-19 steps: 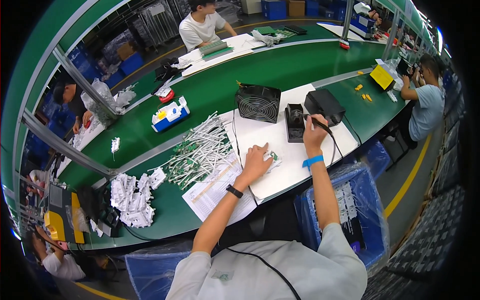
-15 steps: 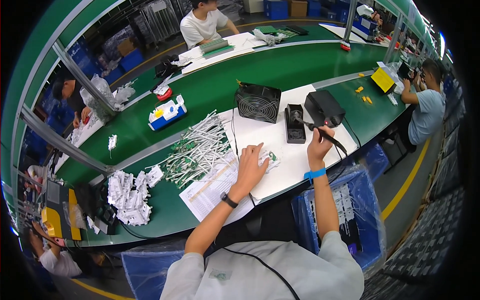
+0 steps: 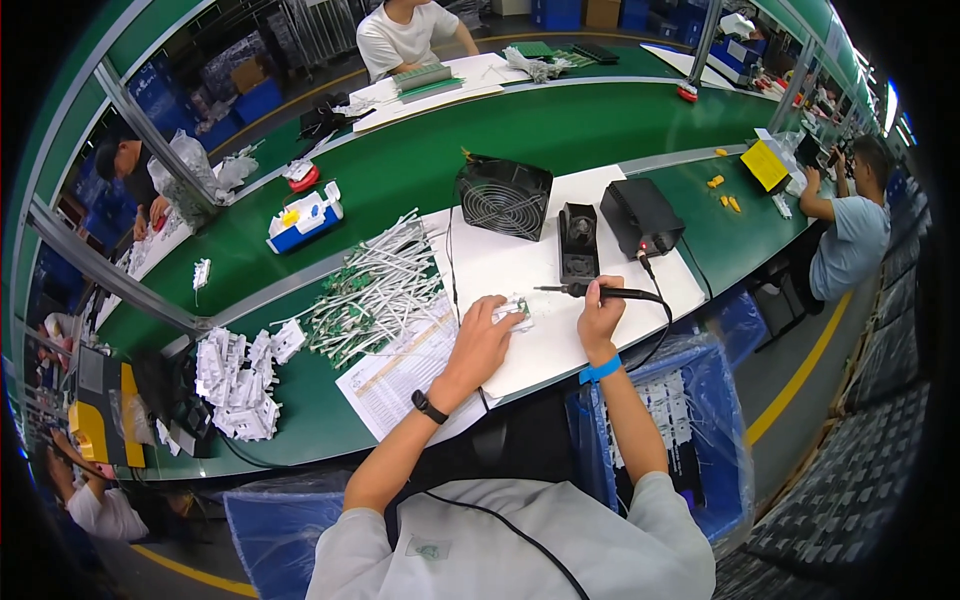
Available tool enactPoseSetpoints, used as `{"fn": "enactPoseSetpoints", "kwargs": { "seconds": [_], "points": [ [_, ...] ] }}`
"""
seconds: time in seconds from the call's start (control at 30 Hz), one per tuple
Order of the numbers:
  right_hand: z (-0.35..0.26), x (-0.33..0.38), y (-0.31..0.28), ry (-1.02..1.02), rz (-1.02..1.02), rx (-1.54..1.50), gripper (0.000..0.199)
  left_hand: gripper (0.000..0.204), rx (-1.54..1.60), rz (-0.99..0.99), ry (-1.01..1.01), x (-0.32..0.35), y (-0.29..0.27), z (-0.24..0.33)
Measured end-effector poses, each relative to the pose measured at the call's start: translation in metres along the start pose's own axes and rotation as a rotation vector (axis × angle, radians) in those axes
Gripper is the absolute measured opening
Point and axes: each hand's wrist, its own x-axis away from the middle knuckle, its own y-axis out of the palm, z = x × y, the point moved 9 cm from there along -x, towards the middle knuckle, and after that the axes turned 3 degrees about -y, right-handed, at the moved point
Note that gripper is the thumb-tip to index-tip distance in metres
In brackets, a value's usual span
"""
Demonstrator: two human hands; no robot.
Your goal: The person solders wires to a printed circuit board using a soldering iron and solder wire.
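Observation:
My right hand (image 3: 600,322) is closed round a black soldering iron (image 3: 612,293). Its tip points left, above the white board and near my left fingertips. My left hand (image 3: 482,340) rests low on the white sheet, its thumb and fingers pinching a small white-and-green part (image 3: 516,312), partly covered by the fingers. Just beyond the iron stands a black iron stand (image 3: 579,245), and to its right a black soldering station (image 3: 642,218) with a cable to the iron. A black fan (image 3: 505,198) with a wire grille stands behind my left hand.
Left of the white work sheet (image 3: 530,372) lie a heap of white wires with green boards (image 3: 370,285), a printed paper (image 3: 385,385) and piled white housings (image 3: 235,385). A blue box (image 3: 305,222) sits on the green belt. Lined blue bins flank my lap; co-workers sit around.
The soldering iron has come away from the stand and swung left and nearer to me. My left fingers, raised over the small part before, now lie on it. The view has shifted slightly.

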Motion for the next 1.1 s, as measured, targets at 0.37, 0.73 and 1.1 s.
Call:
{"fn": "enactPoseSetpoints", "kwargs": {
  "seconds": [0.37, 0.73, 1.1],
  "points": [
    [0.007, -0.001, 0.015, 0.108, -0.160, -0.090, 0.010, 0.035, 0.084, -0.066, 0.006, -0.004, -0.005, -0.008],
    [0.006, -0.004, 0.019, 0.101, -0.179, -0.068, 0.011, 0.033, 0.088, -0.071, -0.004, -0.005, -0.003, -0.008],
    [0.007, -0.010, 0.019, 0.156, -0.172, -0.046, 0.011, 0.033, 0.087, -0.086, -0.020, -0.005, -0.002, -0.010]
  ]
}}
